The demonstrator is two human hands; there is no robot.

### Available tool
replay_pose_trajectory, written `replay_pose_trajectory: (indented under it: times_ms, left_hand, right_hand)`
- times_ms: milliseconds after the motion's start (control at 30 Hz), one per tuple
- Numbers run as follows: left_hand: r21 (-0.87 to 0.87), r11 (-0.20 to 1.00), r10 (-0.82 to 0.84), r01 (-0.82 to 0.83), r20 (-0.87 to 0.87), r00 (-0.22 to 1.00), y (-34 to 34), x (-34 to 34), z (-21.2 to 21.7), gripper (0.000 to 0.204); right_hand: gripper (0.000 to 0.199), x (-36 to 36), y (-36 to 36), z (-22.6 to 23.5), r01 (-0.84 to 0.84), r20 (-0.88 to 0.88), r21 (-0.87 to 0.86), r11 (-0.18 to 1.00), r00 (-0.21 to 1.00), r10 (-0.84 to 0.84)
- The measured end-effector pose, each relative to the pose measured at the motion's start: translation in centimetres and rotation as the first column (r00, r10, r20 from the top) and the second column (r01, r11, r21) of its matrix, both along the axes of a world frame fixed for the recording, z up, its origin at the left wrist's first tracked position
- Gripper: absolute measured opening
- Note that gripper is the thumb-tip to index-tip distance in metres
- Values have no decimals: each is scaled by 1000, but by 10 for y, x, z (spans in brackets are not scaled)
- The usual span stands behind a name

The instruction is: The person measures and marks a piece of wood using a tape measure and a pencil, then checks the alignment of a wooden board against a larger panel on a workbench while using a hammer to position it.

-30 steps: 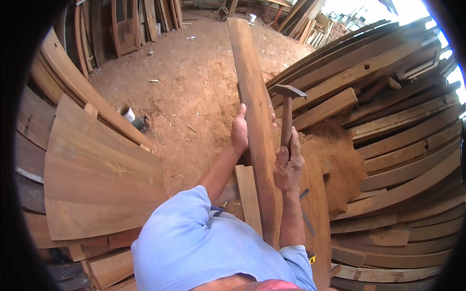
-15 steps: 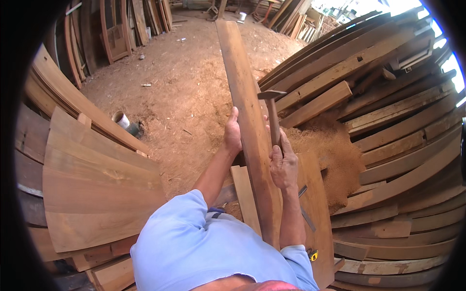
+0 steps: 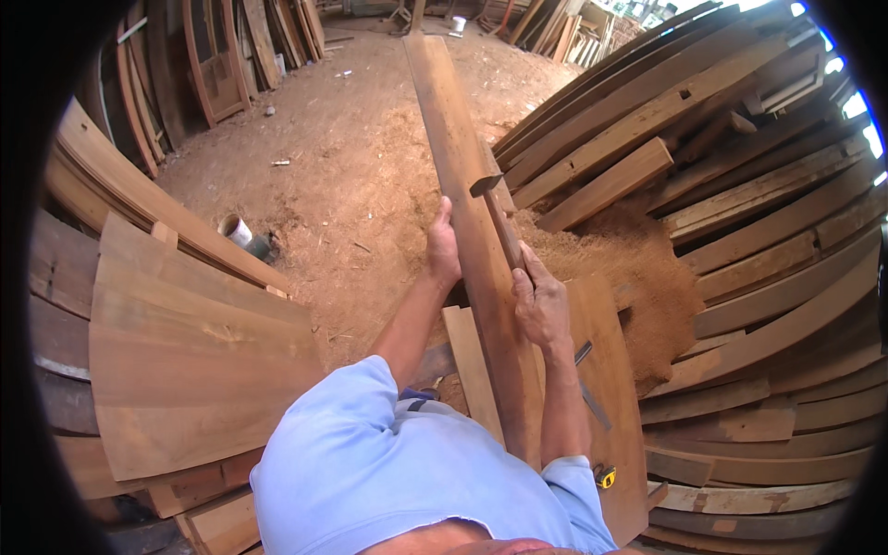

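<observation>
Sawdust [image 3: 647, 296] lies heaped on the workshop floor [image 3: 342, 166], with stacked boards [image 3: 772, 322] rising along the right-hand side. From where I stand, a long plank [image 3: 491, 296] slants away in front of the person's body, its far end pointing out over the floor. The left hand [image 3: 443, 245] is clamped on the plank's left edge, thumb up along the side, fingers out of sight underneath. The right hand [image 3: 543, 310] is closed around the handle of a hammer [image 3: 500, 225], whose head sits over the plank's face; whether it touches the wood I cannot tell. Just right of that arm, a tape measure [image 3: 606, 477] and a thin metal tool [image 3: 597, 407] lie on a wide board [image 3: 615, 370]. To my eye, handling this well means bracing the plank firmly against rolling, keeping the left thumb clear of the hammer's head, and letting the right grip sit well back on the handle for control.
</observation>
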State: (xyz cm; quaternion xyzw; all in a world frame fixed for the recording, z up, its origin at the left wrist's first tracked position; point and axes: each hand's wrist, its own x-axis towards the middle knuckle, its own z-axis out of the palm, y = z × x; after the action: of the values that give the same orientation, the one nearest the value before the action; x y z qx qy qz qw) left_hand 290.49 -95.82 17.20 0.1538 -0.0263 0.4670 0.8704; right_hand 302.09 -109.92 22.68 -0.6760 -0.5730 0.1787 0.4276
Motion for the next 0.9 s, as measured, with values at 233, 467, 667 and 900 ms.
replay_pose_trajectory:
  times_ms: [233, 467, 667, 900]
  left_hand:
    - [-74, 996, 55, -54, 8, 998, 1, -1, -4, 64]
    - [26, 999, -44, 46, -80, 996, -7, 3, -7, 72]
    - [-79, 993, 76, -88, -150, 986, -6, -25, -41, 74]
    - [-140, 980, 89, -141, -326, 941, 17, -31, -94, 73]
  right_hand:
    - [41, 3, 1, -1, 25, 79, 11, 1000, 997, -26]
    - [41, 9, -19, -16, 43, 129, 53, 998, 990, -50]
    - [43, 59, -78, -96, 307, 129, -55, 950, 946, -298]
    - [46, 85, -212, -201, 599, 324, -498, 627, 799, -506]
